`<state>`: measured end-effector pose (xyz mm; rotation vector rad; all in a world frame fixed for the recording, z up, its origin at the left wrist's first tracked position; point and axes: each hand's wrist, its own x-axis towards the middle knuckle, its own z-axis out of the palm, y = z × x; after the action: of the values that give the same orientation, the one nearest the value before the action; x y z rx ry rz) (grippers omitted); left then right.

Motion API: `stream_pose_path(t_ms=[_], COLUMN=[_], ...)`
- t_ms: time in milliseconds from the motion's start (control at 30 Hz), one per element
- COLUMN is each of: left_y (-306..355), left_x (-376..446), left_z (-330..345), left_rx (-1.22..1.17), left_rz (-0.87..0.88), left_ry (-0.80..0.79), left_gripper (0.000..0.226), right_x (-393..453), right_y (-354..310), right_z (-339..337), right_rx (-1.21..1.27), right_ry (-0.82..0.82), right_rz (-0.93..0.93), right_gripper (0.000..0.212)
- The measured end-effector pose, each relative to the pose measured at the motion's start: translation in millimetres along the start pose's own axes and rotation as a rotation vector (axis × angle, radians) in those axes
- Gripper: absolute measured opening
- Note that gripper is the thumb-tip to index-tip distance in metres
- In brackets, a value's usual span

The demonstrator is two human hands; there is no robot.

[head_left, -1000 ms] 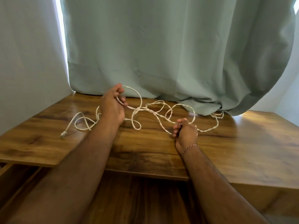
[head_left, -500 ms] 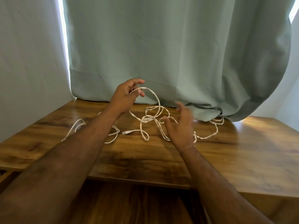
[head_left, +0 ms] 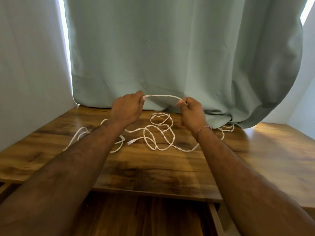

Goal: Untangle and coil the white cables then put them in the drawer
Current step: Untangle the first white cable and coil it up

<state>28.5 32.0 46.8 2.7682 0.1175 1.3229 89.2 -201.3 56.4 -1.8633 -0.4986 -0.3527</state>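
My left hand and right hand pinch a raised span of cable, the rest tangled on the table; untangling underway, next I'd separate strands; drawer open near

A: Much room on that desk?

B: Near half and right side are bare wood, easy passing. Middle's messy with white cables looping all over, and the curtain hangs onto the back edge.

A: Drawer?

B: Open below the front edge, both forearms crossing above it.
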Motion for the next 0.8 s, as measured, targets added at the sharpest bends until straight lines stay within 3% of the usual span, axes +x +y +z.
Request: stream_pose_path(t_ms=[100, 200, 333, 433, 533, 700, 800], left_y=[11, 16, 27, 37, 44, 62, 73], left_x=[2, 2, -11, -25, -30, -31, -29], left_z=[5, 14, 25, 27, 30, 25, 18], left_rx=[-0.050, -0.153, -0.264, -0.209, -0.275, -0.517, -0.709], left_rz=[-0.097, -0.180, -0.199, -0.147, -0.147, -0.167, -0.196], left_ry=[0.002, -0.100, -0.172, -0.207, -0.267, -0.338, -0.387], left_gripper=[0.033, 0.031, 0.027, 0.027, 0.025, 0.024, 0.019], right_x=[-15, -27, -36, -40, -41, -28, -18], right_y=[-13, -11, -8, -12, -18, -28, -30], right_z=[2, 6, 14, 22, 27, 25, 20], right_rx=[0.439, 0.744, 0.968, 0.965, 1.052, 1.185, 1.160], right_ry=[-0.189, -0.300, -0.496, -0.620, -0.575, -0.458, -0.310], right_rz=[0.309, 0.458, 0.428, 0.325, 0.264, 0.171, 0.128], right_gripper=[0.034, 0.049, 0.054, 0.058, 0.054, 0.023, 0.032])
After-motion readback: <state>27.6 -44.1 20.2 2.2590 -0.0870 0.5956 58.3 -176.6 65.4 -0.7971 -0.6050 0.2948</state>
